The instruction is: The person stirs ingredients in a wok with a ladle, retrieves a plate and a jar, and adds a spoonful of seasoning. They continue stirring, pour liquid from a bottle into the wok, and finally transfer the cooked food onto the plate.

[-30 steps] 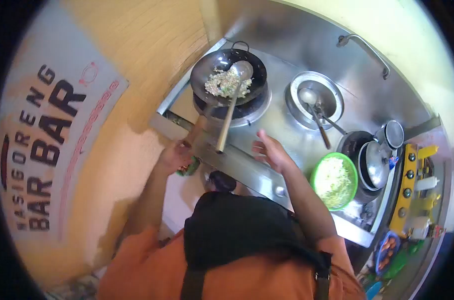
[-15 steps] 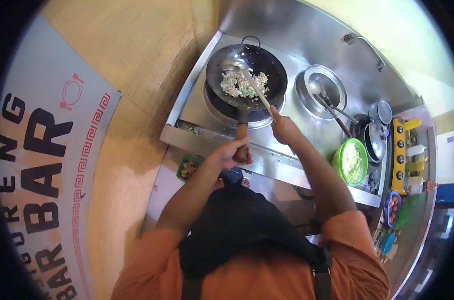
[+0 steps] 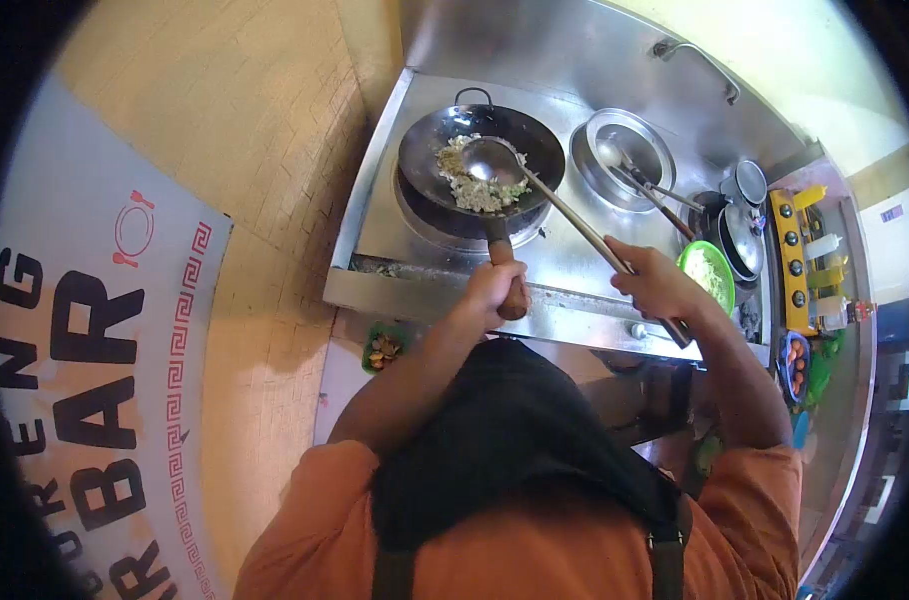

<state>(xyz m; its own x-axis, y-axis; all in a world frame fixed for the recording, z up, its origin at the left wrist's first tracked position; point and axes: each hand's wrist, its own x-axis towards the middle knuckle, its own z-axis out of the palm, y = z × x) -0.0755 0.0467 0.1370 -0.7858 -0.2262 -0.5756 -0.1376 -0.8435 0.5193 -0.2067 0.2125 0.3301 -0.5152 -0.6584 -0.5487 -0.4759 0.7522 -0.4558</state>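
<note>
My left hand [image 3: 495, 290] is wrapped round the wooden handle of a dark wok [image 3: 430, 140], which sits tilted over the burner. In my right hand [image 3: 657, 282] is the long handle of a metal ladle [image 3: 491, 162]; its round bowl rests in the wok. Around and below the ladle bowl lies a heap of cooked rice [image 3: 483, 196] with small brown and green bits. Part of the rice is hidden beneath the ladle.
Right of the wok stands a metal pot [image 3: 585, 165] with ladles in it. A green basket [image 3: 730, 298] of shredded vegetable, dark pans, squeeze bottles [image 3: 825, 247] and a basin of eggs [image 3: 797, 365] line the right side. A steel splash wall [image 3: 535, 45] rises behind.
My right hand has moved right and down along with the ladle, whose bowl now shows over the rice. The wok has shifted slightly, and the whole view has moved a little.
</note>
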